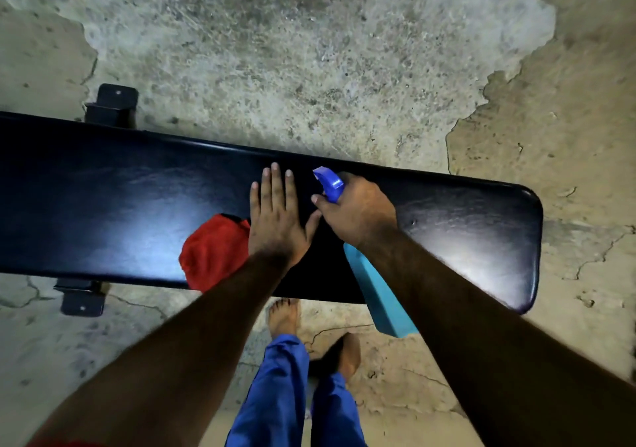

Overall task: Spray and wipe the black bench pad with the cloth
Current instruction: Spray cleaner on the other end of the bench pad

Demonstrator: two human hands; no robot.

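Your long black vinyl bench pad (pixel 137 199) runs left to right across the view on its counter frame, with most of its unwiped length stretching away to your left. Your left hand (pixel 275 216) lies flat and open, empty, just beside the crumpled red cloth (pixel 213 254) and nearer it, while your right hand (pixel 361 212) is closed round the light blue spray bottle (pixel 378 295), nozzle pointing left

Dim, glare on bench pad (pixel 144 205)

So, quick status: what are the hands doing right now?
Right hand gripping blue spray bottle, nozzle over black bench pad. Left hand flat and open on pad. Red cloth beside it, unheld. Nothing in the way.
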